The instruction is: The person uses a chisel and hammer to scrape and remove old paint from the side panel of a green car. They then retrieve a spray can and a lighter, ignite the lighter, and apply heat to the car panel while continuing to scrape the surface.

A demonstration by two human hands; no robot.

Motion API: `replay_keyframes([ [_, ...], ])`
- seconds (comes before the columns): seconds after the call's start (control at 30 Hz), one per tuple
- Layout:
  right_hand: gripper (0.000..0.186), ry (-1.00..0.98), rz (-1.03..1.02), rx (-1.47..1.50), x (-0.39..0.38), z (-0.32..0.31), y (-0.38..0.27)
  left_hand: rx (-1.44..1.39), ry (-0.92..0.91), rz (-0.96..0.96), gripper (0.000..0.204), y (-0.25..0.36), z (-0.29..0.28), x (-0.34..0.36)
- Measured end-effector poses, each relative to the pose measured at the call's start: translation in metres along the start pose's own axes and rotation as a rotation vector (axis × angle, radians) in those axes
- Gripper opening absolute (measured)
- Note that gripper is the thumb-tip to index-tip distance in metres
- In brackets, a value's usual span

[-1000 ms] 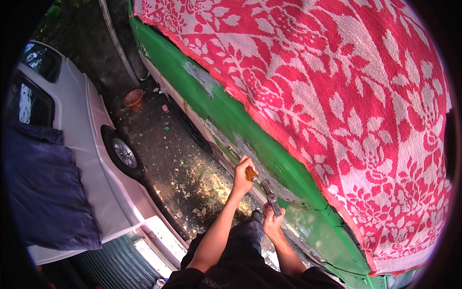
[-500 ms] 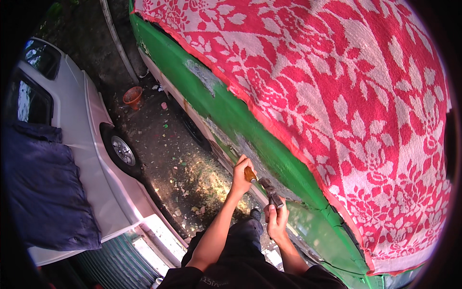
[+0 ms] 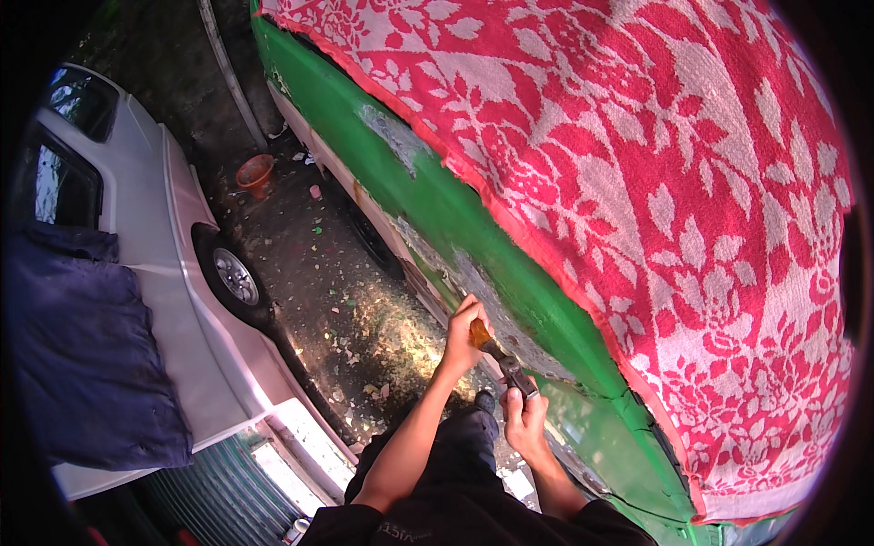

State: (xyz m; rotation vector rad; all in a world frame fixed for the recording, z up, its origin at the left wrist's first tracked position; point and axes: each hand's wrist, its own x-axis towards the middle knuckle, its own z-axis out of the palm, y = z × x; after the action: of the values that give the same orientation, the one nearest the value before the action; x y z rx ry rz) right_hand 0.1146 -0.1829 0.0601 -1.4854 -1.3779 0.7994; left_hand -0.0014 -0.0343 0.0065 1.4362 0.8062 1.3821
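Observation:
My left hand (image 3: 465, 331) grips the orange-brown handle of a scraper (image 3: 499, 358), and my right hand (image 3: 523, 420) holds its metal blade end down against the side of a green car (image 3: 473, 227). Under the tool the green paint is gone in a long grey bare patch (image 3: 492, 314). A red and white flowered cloth (image 3: 655, 191) covers the car's top above the panel.
A white car (image 3: 182, 300) stands to my left with a dark blue cloth (image 3: 82, 355) over it. Paint flakes litter the wet ground (image 3: 337, 300) between the two cars. An orange pot (image 3: 256, 170) and a pole (image 3: 232, 77) are farther off.
Both hands with the scraper have shifted slightly along the panel; my right hand has closed in nearer the blade. Otherwise the scene is the same.

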Motion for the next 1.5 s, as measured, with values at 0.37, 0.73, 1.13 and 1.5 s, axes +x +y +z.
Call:
replay_keyframes([
  [0.37, 0.018, 0.025, -0.055, -0.031, 0.000, 0.004, 0.001, -0.233, 0.074, -0.037, 0.029, -0.009, 0.002, 0.006],
  [0.73, 0.018, 0.050, -0.142, -0.067, 0.000, 0.010, -0.012, -0.365, 0.025, -0.137, 0.027, -0.007, -0.006, 0.006],
  [1.13, 0.022, 0.164, -0.401, -0.152, 0.003, 0.019, 0.036, -0.159, 0.071, 0.033, 0.024, -0.012, -0.007, 0.014],
  [1.5, 0.021, 0.202, -0.345, -0.103, -0.002, 0.024, 0.016, -0.314, 0.044, -0.041, 0.026, -0.007, -0.012, 0.013],
])
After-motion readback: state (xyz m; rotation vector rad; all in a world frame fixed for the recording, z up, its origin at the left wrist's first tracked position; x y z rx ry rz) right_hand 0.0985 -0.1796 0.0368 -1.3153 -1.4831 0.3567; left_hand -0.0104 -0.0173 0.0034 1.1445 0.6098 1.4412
